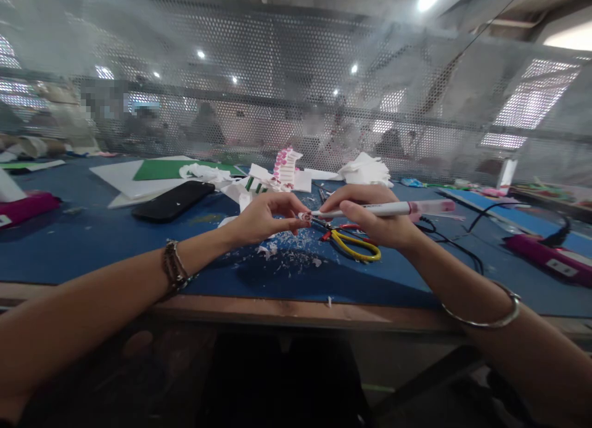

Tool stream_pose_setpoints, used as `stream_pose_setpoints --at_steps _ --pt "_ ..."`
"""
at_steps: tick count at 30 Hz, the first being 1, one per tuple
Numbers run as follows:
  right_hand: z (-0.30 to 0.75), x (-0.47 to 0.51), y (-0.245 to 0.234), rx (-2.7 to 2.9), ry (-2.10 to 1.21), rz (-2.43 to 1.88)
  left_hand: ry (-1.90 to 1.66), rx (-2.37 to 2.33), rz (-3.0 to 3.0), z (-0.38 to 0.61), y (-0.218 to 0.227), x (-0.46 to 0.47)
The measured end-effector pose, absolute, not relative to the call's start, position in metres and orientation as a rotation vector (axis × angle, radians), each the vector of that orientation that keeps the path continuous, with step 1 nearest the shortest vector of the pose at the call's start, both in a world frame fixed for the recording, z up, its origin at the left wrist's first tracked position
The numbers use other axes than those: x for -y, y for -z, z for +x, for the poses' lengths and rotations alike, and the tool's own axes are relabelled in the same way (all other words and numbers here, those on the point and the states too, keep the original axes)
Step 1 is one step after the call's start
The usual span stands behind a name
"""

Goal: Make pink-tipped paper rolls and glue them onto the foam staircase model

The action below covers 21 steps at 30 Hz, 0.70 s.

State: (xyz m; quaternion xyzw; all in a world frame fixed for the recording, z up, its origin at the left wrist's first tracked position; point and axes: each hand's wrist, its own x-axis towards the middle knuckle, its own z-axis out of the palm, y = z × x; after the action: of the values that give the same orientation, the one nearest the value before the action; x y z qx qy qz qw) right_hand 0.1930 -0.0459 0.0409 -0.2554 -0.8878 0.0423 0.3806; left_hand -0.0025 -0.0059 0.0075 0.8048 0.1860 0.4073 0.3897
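Fingers of the left hand pinch a small white piece with reddish marks, thumb and forefinger closed on its edge, while those of the right hand close around a pen with a white barrel and a pinkish end. The piece sits up off the blue table, between the two hands, and the pen's point is right at it; whether the two touch is too small to tell. Good work here likely depends on stillness: keep the pinch light enough not to bend the piece, yet firm enough that it does not turn under the point. Short, gentle strokes should suit so small a surface better than long ones, and bracing the right hand's fingertips near the left would steady both. Holding the marked face toward the eyes, with the left fingers clear of wet ink, should help avoid smears. Below lie white shreds, and just beside them scissors with a yellow handle, partly under the right hand, near a red handle; lowering the wrist onto these could jog the line. Behind the hands, a white strip with pink dots stands among loose paper, well apart from a black phone-like slab.
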Motion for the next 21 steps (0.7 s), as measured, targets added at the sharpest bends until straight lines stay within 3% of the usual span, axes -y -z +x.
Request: stream_pose_setpoints --at_steps 21 --pt "0.1907 0.0467 -0.0401 2.276 -0.118 -0.664 -1.041 -0.458 2.098 -0.0029 -0.0069 0.0047"
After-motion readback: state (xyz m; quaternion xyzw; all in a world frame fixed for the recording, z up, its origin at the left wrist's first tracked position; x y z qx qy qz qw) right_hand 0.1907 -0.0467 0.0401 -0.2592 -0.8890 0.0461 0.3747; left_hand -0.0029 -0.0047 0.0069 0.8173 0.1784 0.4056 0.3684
